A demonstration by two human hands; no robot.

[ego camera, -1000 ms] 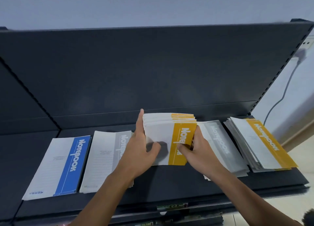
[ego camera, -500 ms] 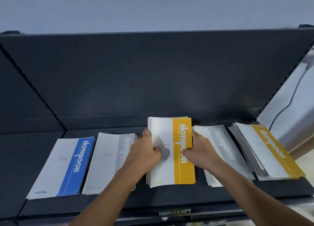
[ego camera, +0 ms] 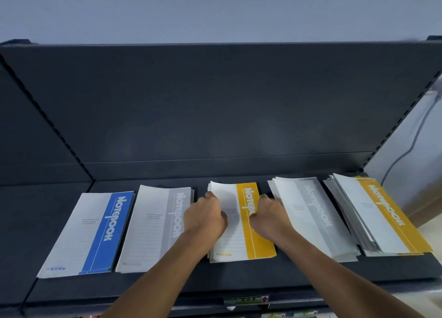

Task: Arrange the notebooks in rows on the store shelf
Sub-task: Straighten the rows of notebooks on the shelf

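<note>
Both hands, left (ego camera: 205, 216) and right (ego camera: 270, 216), curl knuckles-up, their grip clasping the yellow notebook stack (ego camera: 248, 243).

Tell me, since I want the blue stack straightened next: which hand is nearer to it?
Left. The left hand sits two stacks right of the blue notebook stack, at the middle yellow stack's left edge; the right hand is at its right edge, farther.
</note>
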